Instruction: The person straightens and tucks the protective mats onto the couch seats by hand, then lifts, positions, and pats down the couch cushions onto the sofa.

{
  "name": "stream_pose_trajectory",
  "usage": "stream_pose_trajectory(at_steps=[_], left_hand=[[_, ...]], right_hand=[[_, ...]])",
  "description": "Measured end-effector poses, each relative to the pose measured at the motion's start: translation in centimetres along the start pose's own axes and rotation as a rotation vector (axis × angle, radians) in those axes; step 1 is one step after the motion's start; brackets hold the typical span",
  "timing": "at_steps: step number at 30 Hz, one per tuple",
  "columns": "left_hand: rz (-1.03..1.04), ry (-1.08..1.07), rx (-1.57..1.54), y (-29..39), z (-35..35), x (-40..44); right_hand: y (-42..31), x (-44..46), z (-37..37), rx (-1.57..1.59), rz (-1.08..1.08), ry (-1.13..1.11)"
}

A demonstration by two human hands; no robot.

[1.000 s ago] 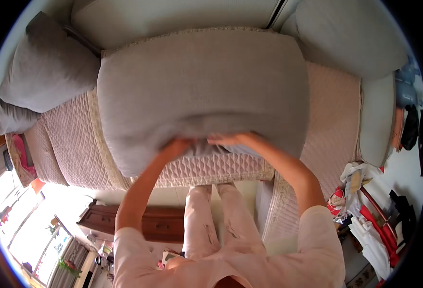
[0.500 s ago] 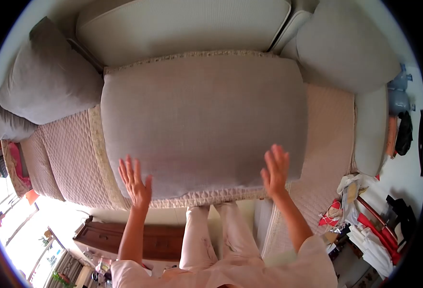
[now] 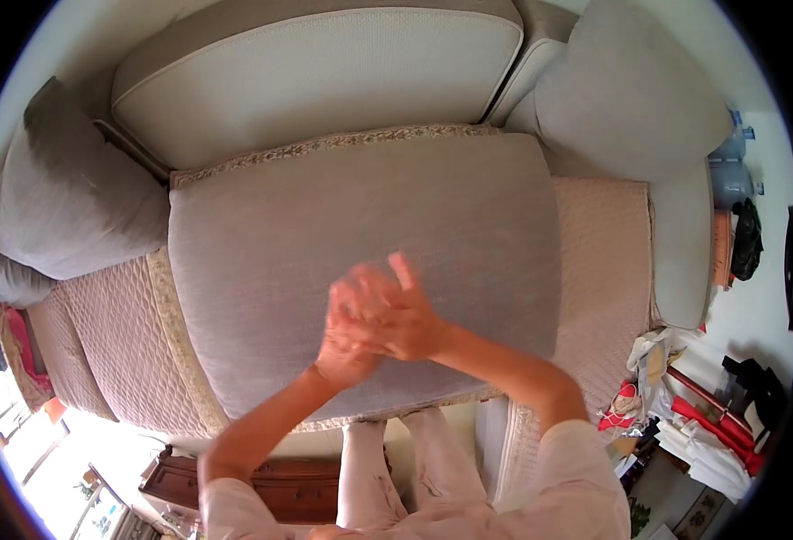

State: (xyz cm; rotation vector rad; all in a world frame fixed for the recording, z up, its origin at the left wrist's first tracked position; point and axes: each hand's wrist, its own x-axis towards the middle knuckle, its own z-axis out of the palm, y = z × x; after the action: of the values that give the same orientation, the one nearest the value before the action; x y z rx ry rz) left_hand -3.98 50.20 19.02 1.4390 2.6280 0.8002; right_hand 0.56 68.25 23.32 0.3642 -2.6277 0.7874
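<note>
My left hand (image 3: pixel 349 340) and my right hand (image 3: pixel 412 324) meet in front of me, one across the other, over a large grey rectangular cushion (image 3: pixel 261 234). Motion smears the fingers, but they look stretched out, with one right-hand digit pointing up and apart. No object shows in either hand. Beneath them the cushion lies flat on a quilted pink-beige sofa cover (image 3: pixel 126 315) with a patterned border. Whether the hands touch the cushion is hard to tell; they appear raised above it.
Behind the cushion stands the sofa backrest (image 3: pixel 324 81). Grey pillows lean at the left (image 3: pixel 77 189) and right (image 3: pixel 630 99). A brown wooden cabinet (image 3: pixel 297 490) is at the lower left. Bags and clothes (image 3: pixel 702 441) are piled at the lower right, near blue water bottles (image 3: pixel 731 180).
Both hands have come inward from the cushion's front left and right sides and now meet over its middle. The view has shifted slightly; the cushion still lies flat.
</note>
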Motion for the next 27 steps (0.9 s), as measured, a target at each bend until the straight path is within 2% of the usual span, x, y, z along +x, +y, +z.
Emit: stream_pose_trajectory(at_steps=[1, 2, 3, 4, 5, 6, 8, 10, 11, 12, 13, 14, 17, 18, 19, 20, 21, 22, 23, 24, 25, 27], left_hand=[[0.041, -0.148, 0.018, -0.5, 0.7, 0.8], [0.028, -0.374, 0.13, -4.7, -0.2, 2.5], [0.017, -0.6, 0.242, -8.9, -1.1, 3.4], [-0.138, -0.444, 0.392, -13.7, -0.8, 2.7], [-0.216, -0.294, 0.42, -16.8, -0.7, 3.3], [-0.298, -0.181, 0.442, -18.0, -0.8, 2.5], [-0.425, -0.059, 0.446, -18.6, 0.5, 3.5], [-0.63, 0.036, 0.415, -16.5, 0.7, 5.3], [-0.537, 0.049, 0.351, -13.8, 0.1, 7.1], [-0.443, 0.059, 0.285, -10.7, -0.5, 8.6], [-0.28, 0.009, 0.27, -7.0, -1.2, 9.9], [-0.116, -0.044, 0.253, -4.6, -1.5, 10.3], [0.07, -0.388, 0.522, -6.0, 1.3, 8.5], [-0.059, -0.561, 0.478, -8.4, -0.5, 9.7], [-0.221, -0.415, 0.452, -13.2, -1.7, 8.3], [-0.277, -0.129, 0.529, -19.6, -1.7, 4.9], [-0.433, -0.042, 0.611, -25.4, -2.1, 2.2], [-0.733, -0.067, 0.617, -27.1, -3.8, 1.1], [-0.9, -0.173, 0.525, -29.0, -5.6, -0.3], [-1.027, -0.25, 0.494, -30.9, -6.8, -1.3], [-0.908, -0.079, 0.456, -30.9, -7.2, -1.6], [-0.663, 0.259, 0.366, -30.6, -7.4, -2.0]], right_hand=[[2.2, 0.5, 1.2, -0.015, -0.074, -0.095], [5.0, 0.8, 2.6, -0.028, -0.147, -0.191], [11.7, -1.4, 2.6, -0.284, 0.037, -0.423], [16.3, -2.4, 0.6, -0.35, 0.213, -0.379], [20.4, -3.2, 0.3, -0.559, 0.419, -0.449], [22.3, -4.2, 0.6, -0.699, 0.48, -0.216], [24.7, -3.1, 0.5, -0.699, 0.674, -0.212], [22.7, 0.9, 0.8, -0.49, 0.758, -0.031], [19.6, 4.2, 1.2, -0.343, 0.59, 0.124], [15.1, 7.3, 0.4, -0.193, 0.452, 0.044], [10.3, 9.0, 0.9, -0.202, 0.185, 0.195], [6.7, 10.0, 0.4, -0.086, 0.033, 0.135], [6.5, 6.4, 1.9, 0.027, -0.293, -0.024], [9.8, 5.0, 2.3, -0.168, -0.095, -0.175], [15.4, 2.5, 1.9, -0.369, 0.107, -0.321], [21.4, -2.6, 0.6, -0.272, 0.567, -0.356], [27.2, -6.6, -0.7, -0.436, 0.698, -0.166], [29.1, -7.7, -4.2, -0.366, 0.906, -0.078], [31.6, -9.1, -6.2, -0.293, 1.08, -0.064], [32.3, -9.9, -7.8, -0.328, 1.134, -0.037], [32.1, -10.3, -8.7, -0.362, 1.19, -0.014], [26.2, -7.3, -9.8, -0.272, 0.905, 0.161]])
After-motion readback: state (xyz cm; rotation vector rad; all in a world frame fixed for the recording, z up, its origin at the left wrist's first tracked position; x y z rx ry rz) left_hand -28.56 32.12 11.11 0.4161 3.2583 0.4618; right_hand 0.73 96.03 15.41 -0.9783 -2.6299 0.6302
